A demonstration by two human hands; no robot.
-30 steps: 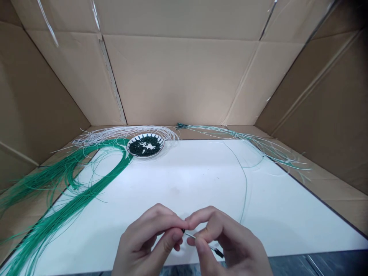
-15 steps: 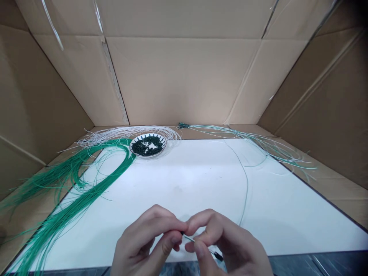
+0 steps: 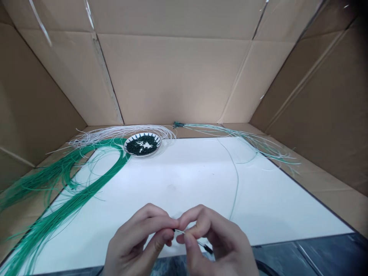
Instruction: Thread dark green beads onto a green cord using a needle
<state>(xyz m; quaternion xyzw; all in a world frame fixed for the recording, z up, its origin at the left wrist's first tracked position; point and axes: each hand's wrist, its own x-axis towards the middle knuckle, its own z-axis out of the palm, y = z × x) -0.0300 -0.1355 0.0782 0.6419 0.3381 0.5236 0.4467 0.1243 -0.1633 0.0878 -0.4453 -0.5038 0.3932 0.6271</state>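
Note:
Near the front edge of the white board (image 3: pixel 184 180), my hands meet at the fingertips. My left hand (image 3: pixel 140 239) is closed, with a tiny dark piece (image 3: pixel 174 230) pinched between thumb and forefinger. My right hand (image 3: pixel 215 239) is closed on a thin pale cord (image 3: pixel 180 231) that runs up to this dark piece. Below the right fingers a short black tip (image 3: pixel 208 249) shows on the cord. A long light-green strand (image 3: pixel 237 180) curves over the board behind my right hand; whether it joins the held cord is hidden.
A small patterned dish (image 3: pixel 143 155) holds many tiny dark pieces. Green cords (image 3: pixel 94 187) lie in a large bundle at left, white cords (image 3: pixel 126 131) behind the dish. Dark-tipped pale cords (image 3: pixel 230 131) stretch along the back right. Cardboard walls (image 3: pixel 172 76) enclose the board.
The camera view has turned slightly, so everything sits a little farther left. Both hands keep the same pinch on the cord and dark piece.

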